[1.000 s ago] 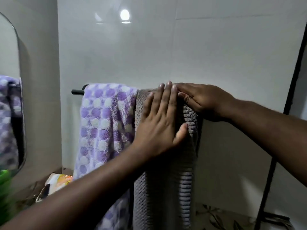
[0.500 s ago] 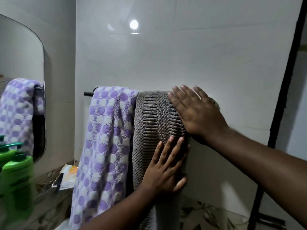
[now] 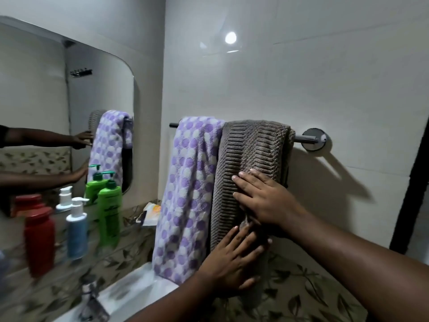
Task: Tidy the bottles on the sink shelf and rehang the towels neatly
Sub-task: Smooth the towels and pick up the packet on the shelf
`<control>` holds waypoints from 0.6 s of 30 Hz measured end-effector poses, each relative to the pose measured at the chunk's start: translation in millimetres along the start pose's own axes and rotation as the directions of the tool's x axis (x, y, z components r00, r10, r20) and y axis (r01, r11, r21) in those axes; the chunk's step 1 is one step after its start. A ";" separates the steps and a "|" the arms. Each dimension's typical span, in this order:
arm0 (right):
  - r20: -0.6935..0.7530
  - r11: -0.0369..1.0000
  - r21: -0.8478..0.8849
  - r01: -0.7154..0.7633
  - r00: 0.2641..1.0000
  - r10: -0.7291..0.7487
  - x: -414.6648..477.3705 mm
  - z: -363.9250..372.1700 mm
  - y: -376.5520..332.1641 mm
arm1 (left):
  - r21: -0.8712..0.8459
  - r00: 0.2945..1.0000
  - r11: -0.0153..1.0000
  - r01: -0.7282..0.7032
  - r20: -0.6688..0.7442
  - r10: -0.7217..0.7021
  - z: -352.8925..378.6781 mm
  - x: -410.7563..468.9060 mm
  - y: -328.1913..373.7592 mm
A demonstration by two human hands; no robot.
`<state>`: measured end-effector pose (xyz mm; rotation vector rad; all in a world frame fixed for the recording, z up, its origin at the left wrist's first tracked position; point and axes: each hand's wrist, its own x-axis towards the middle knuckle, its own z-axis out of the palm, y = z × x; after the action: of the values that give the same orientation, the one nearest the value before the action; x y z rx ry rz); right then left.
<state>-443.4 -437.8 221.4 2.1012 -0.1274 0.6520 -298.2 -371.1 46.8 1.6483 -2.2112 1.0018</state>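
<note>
Both hands have slid down the grey towel [image 3: 250, 145] in the last second. The right hand [image 3: 267, 198], which lay on the fold at the rail [image 3: 301, 138] half a second ago, now presses on the front of the cloth well below it. The left hand [image 3: 232, 259] has dropped lower again, just beneath the right. Neither grips anything: the fingers of each are straight and spread, palms flat on the towel. I judge this a smoothing stroke, so the grey towel is already hung and the towel part of the task looks nearly done.

The grey towel is thick, with raised ribs down its edge and a pebbled weave in the middle, and it drapes over the rail above the right hand. Touching it, just left of both hands, hangs the purple spotted towel [image 3: 188, 182], softer and looser, with a long crease. The rail is a smooth metal bar ending in a round shiny mount [image 3: 316, 139], up and to the right of the right hand. Well off to the left of the left hand, glossy plastic bottles stand in a row on the leaf-patterned shelf [image 3: 130, 242]: a green bottle [image 3: 109, 212], a blue bottle [image 3: 76, 231] with a white pump, and a red bottle [image 3: 39, 240], the nearer ones blurred
</note>
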 end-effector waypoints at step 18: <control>-0.216 0.932 0.360 -0.039 0.968 0.124 113.5 33.4 -90.8 | 0.145 0.960 0.959 0.243 0.104 -0.259 -90.3 -118.3 -104.7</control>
<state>-303.3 -394.0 195.2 2.3487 0.0402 1.0343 -181.5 -239.1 92.3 2.0388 -1.9745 1.0197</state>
